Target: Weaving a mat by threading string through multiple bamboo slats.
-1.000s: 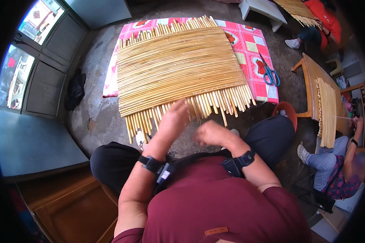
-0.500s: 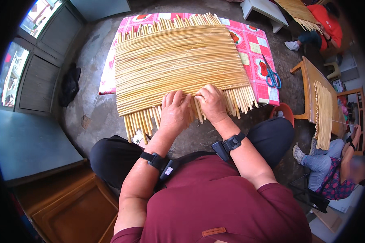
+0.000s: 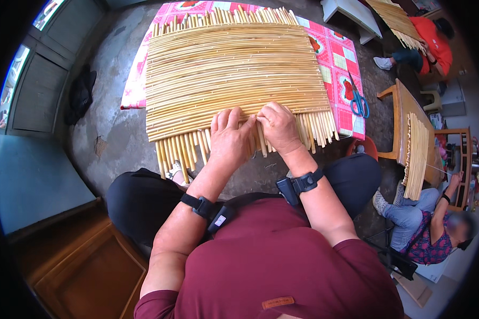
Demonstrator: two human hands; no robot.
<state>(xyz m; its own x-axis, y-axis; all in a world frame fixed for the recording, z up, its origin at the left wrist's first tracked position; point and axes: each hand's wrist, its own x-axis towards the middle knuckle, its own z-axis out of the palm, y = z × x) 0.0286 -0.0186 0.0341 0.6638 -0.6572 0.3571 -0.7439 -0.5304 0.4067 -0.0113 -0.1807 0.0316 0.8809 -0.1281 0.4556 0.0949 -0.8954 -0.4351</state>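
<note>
A large mat of thin yellow-brown reed stalks [image 3: 234,64] lies before me, its crosswise stalks bound in rows by thread. Stalk ends stick out along the far and near edges. At the middle of the near edge, my left hand [image 3: 230,135] is closed over the border, fingers on top and thumb toward the right. Close beside it, my right hand [image 3: 279,127] is closed in a pinch at the same border. What lies between the right fingertips is hidden. Both palms face away from view. Blue-handled scissors [image 3: 360,103] rest on the cloth right of the mat.
A pink patterned cloth [image 3: 343,64] covers the table under the mat. A red bucket [image 3: 366,148] stands by my right knee. At right, a seated person [image 3: 426,234] works by a wooden table [image 3: 402,106] with another reed mat [image 3: 418,154]; a person in red [image 3: 434,45] sits farther off.
The whole view has shifted slightly, with the mat now a little higher in it. Both hands stay at the near border, the right fingers slightly more bunched. The seated person's arm has risen.
</note>
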